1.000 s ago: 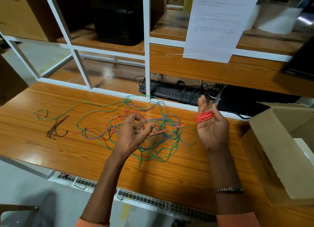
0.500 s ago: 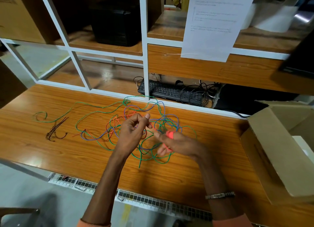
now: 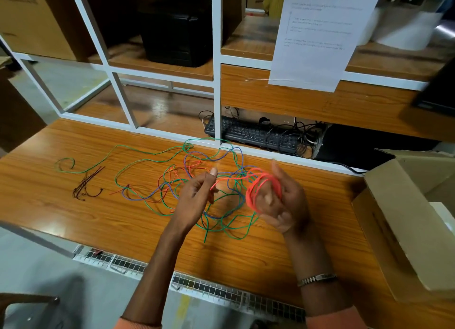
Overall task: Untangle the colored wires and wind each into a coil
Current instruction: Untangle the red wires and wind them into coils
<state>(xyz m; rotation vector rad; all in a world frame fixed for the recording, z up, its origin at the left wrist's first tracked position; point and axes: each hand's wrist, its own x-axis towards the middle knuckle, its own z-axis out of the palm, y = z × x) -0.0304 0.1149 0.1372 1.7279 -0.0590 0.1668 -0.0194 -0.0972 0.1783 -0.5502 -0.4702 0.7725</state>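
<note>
Where the head view looks down on the wooden table (image 3: 73,220), both hands are raised just above a tangle of wires (image 3: 187,180). The right hand (image 3: 283,200) stands palm-inward with its fingers pointing up and only loosely bent; a red coil (image 3: 262,189) of several turns is looped round those fingers, lying across their inner side between the knuckles and the palm. The fingers are blurred, so how tightly they bear on the loops cannot be told. From the coil a single red strand (image 3: 231,179) runs leftward to the left hand (image 3: 197,195), whose thumb and forefinger are curled together and pinch that strand near its tip, the other fingers bent beneath. The hands are near each other, the strand stretched between them.

Under and behind the hands the green, blue and red wires lie spread on the table in loose crossing loops, with one green wire (image 3: 103,160) trailing far left and ending in a curl. Just in front of that curl lies a small bundle of dark brown wire (image 3: 85,187), apart from the tangle. An open cardboard box (image 3: 403,217) stands at the right edge of the table. A black keyboard (image 3: 251,134) sits beyond the table under a shelf, and a printed sheet (image 3: 317,37) hangs from the shelf above. A metal bracelet (image 3: 316,278) circles the right wrist.
</note>
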